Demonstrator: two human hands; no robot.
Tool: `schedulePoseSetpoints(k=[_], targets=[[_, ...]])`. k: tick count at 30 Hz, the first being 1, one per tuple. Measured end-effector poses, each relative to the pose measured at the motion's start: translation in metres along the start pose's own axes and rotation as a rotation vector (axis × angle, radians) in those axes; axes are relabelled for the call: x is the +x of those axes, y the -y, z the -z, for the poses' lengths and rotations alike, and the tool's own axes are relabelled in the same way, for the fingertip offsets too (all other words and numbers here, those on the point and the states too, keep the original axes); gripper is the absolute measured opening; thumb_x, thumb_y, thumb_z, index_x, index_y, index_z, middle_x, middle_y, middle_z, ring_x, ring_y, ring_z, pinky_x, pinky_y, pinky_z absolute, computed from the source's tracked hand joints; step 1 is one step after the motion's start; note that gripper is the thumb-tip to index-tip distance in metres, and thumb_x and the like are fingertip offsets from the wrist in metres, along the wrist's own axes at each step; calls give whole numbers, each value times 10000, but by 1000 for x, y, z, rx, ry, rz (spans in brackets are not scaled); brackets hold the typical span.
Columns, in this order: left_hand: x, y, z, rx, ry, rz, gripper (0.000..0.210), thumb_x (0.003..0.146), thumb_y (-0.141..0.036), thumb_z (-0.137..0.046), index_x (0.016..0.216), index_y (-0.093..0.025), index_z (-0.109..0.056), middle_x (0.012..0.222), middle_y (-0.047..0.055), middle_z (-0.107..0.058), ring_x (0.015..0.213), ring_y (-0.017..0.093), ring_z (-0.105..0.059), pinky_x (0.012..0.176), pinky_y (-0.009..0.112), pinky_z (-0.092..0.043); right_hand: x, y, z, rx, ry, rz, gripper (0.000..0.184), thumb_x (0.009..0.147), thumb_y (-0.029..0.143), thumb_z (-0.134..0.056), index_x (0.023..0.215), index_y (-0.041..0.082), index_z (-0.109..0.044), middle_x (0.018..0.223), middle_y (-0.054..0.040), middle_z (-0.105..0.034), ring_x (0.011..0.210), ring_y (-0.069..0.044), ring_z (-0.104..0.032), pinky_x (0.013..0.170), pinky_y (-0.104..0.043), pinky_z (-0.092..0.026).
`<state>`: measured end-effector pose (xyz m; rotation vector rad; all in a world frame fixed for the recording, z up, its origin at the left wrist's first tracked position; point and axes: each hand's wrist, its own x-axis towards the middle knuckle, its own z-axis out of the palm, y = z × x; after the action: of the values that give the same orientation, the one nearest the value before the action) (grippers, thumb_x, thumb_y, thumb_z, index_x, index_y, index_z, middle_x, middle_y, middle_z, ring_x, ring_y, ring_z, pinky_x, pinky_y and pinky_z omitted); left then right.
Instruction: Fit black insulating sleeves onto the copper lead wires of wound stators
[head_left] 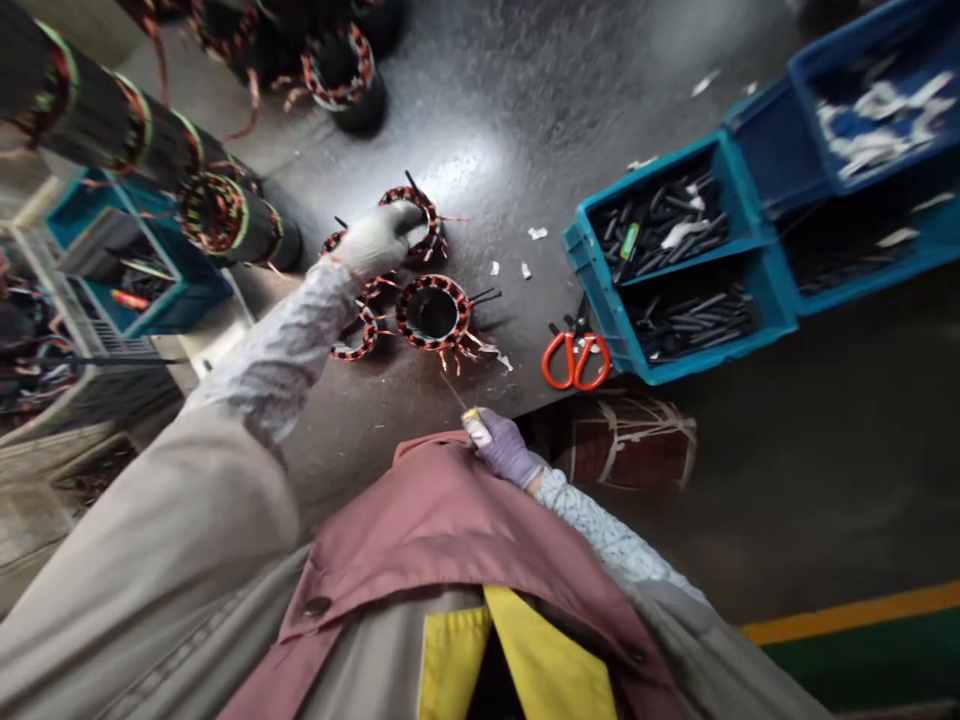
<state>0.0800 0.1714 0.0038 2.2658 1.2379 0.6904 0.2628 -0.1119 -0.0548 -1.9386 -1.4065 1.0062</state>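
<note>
My left hand (375, 242), in a white glove, reaches over a group of wound motor stators, its fingers curled over the rim of the far stator (429, 215). Black sleeving sticks up from that stator. Nearer to me stands another stator (433, 312), with copper wire ends and black sleeves poking out of its side. A third stator (356, 335) lies partly hidden under my left arm. Close to my apron, my right hand (510, 447), in a purple glove, is closed round a thin-shafted tool (472, 418) with a yellow and white handle. Its shaft points towards the near stator.
Orange-handled scissors (576, 360) lie beside a teal divided bin (675, 270) of black sleeves. A blue bin (885, 110) holds white pieces. Stacked stators (225, 215) and another teal bin (150, 270) are at the left. More stators (345, 80) stand at the back; white scraps (538, 233) dot the table.
</note>
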Motion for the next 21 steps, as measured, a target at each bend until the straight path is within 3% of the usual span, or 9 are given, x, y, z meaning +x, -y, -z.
schedulePoseSetpoints(k=[2,4,6,9,12,17,21], targets=[[-42,0,8,57,-40,-158,502,914,-213,-530,1415,-184,-545,1381,81,-623,1270,237,-565,1110,420,-427,10,-1,-19,81,-45,-28,415,850,635,-479,727,247,-560,599,23,-567,567,-135,-513,584,-261,-428],[-76,0,0,153,108,-371,576,846,-221,-635,1415,-202,-549,1441,102,-590,1357,280,-504,1180,502,-358,18,0,-37,190,-68,-82,434,827,661,-497,768,238,-573,567,47,-534,514,-114,-473,525,-242,-402],[-94,1,-20,243,233,-477,591,799,-231,-702,1379,-211,-586,1406,116,-622,1399,312,-472,1215,584,-281,23,3,-49,314,-83,-159,455,795,683,-528,797,231,-577,538,70,-505,460,-96,-433,464,-224,-365],[-96,3,-53,290,235,-464,459,833,-282,-690,1289,-231,-658,1286,123,-690,1315,310,-549,1209,627,-264,28,11,-53,468,-118,-237,442,758,665,-589,795,225,-571,500,92,-469,412,-78,-397,411,-204,-317],[-94,-4,-72,268,181,-449,411,864,-360,-664,1246,-211,-685,1208,134,-712,1211,312,-605,1201,623,-281,33,27,-44,560,-134,-278,356,784,566,-620,776,215,-564,476,84,-472,397,-75,-397,389,-196,-289],[-107,-16,-88,305,175,-331,370,912,-300,-568,1254,-200,-671,1204,130,-694,1208,312,-588,1198,607,-303,49,80,-54,842,-50,-372,348,883,541,-565,746,232,-483,500,61,-483,401,-85,-399,377,-202,-305],[-114,-21,-91,309,196,-331,372,912,-195,-513,1247,-236,-669,1176,95,-694,1186,273,-600,1196,552,-345,23,108,-63,1055,40,-454,382,900,597,-531,793,234,-484,544,65,-484,452,-87,-455,416,-180,-384]])
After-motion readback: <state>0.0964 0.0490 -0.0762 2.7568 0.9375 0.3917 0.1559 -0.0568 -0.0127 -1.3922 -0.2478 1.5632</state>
